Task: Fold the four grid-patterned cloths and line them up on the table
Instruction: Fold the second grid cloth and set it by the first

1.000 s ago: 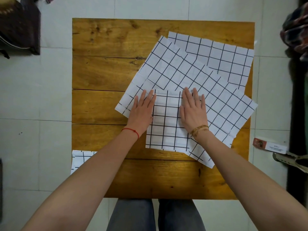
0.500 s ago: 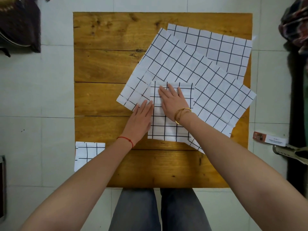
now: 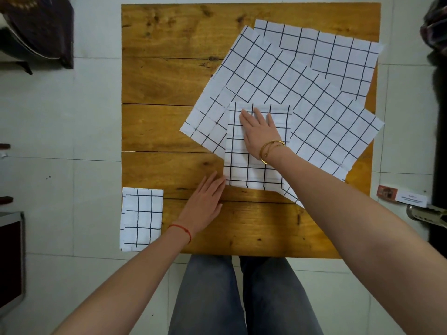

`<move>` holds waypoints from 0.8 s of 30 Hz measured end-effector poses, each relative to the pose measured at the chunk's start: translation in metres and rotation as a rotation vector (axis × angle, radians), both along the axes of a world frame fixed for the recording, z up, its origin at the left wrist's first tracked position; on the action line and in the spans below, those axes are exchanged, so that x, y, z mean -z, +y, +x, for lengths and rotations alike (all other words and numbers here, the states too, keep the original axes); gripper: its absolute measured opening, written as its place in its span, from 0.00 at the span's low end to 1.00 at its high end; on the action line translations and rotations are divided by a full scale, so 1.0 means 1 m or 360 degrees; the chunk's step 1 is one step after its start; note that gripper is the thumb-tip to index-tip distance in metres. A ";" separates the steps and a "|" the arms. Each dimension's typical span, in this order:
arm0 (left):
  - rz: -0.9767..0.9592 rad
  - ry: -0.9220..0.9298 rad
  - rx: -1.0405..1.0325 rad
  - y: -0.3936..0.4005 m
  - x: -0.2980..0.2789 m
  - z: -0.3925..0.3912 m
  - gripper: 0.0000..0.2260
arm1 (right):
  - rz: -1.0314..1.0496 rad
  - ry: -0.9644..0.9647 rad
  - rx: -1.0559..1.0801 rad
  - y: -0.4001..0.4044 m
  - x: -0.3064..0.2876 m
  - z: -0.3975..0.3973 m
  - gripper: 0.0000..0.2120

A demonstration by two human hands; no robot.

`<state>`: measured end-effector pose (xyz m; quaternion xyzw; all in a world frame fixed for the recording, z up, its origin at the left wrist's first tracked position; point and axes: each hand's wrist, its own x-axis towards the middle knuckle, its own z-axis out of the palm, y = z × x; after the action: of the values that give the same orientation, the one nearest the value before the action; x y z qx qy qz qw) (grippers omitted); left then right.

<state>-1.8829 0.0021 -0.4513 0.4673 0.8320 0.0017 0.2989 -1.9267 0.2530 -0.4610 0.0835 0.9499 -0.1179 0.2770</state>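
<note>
A folded white cloth with black grid lines [image 3: 251,174] lies near the middle of the wooden table [image 3: 167,81], on top of a large unfolded grid cloth [image 3: 290,102]. My right hand [image 3: 260,132] presses flat on the folded cloth's upper half. My left hand [image 3: 205,204] rests flat on the wood, fingertips touching the folded cloth's lower left corner. Another unfolded grid cloth [image 3: 338,54] lies at the far right, partly under the large one. One more folded grid cloth [image 3: 141,218] sits at the table's near left corner.
The table stands on a pale tiled floor. A dark bag [image 3: 36,27] is on the floor at the upper left, a small box [image 3: 401,195] at the right beside the table. My legs in grey trousers [image 3: 242,298] are under the near edge.
My left hand slid off the cloths, down and left onto bare wood. My right hand moved left onto the middle of the folded cloth. The view shifted, showing the whole folded cloth at the near left.
</note>
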 end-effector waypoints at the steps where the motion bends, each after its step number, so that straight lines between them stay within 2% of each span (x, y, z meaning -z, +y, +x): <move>1: 0.0034 0.0021 -0.0017 0.001 0.000 0.000 0.27 | -0.0002 0.0011 0.0000 0.001 0.001 0.000 0.27; 3: 0.0113 0.0058 -0.0055 0.004 0.000 -0.001 0.25 | -0.0127 0.0158 0.0042 0.002 0.002 0.001 0.27; 4: 0.0161 0.0049 -0.0096 0.005 -0.001 -0.002 0.23 | -0.0300 0.0326 0.0145 0.003 0.000 0.002 0.26; 6: 0.0257 -0.0026 -0.0232 0.011 -0.002 -0.005 0.19 | -0.0651 0.0678 0.0579 0.006 -0.008 0.005 0.25; 7: 0.0295 -0.0066 -0.0313 0.014 -0.004 -0.008 0.17 | -0.0711 0.0801 0.0851 0.010 -0.011 0.009 0.22; 10: 0.0403 -0.0187 -0.0688 0.031 -0.006 -0.018 0.14 | -0.0604 0.1022 0.1644 0.025 -0.022 0.026 0.13; 12: 0.0476 -0.0244 -0.0981 0.046 -0.008 -0.026 0.13 | -0.0471 0.0900 0.2022 0.037 -0.024 0.046 0.09; 13: 0.0503 -0.0270 -0.1116 0.054 -0.008 -0.030 0.13 | -0.0402 0.0768 0.2084 0.043 -0.022 0.056 0.09; 15: 0.0539 -0.0359 -0.1379 0.070 -0.010 -0.039 0.13 | -0.0398 0.0554 0.2040 0.050 -0.016 0.077 0.09; 19: 0.0513 -0.0503 -0.1784 0.095 -0.008 -0.055 0.16 | -0.0621 0.0389 0.2057 0.051 -0.009 0.088 0.11; 24: 0.0437 -0.0667 -0.1962 0.108 -0.004 -0.069 0.14 | -0.0809 0.0177 0.2130 0.052 -0.003 0.079 0.10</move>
<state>-1.9520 0.1099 -0.4470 -0.0704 0.8635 0.3692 0.3364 -1.8472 0.3046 -0.4581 0.5749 0.6509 -0.4840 0.1073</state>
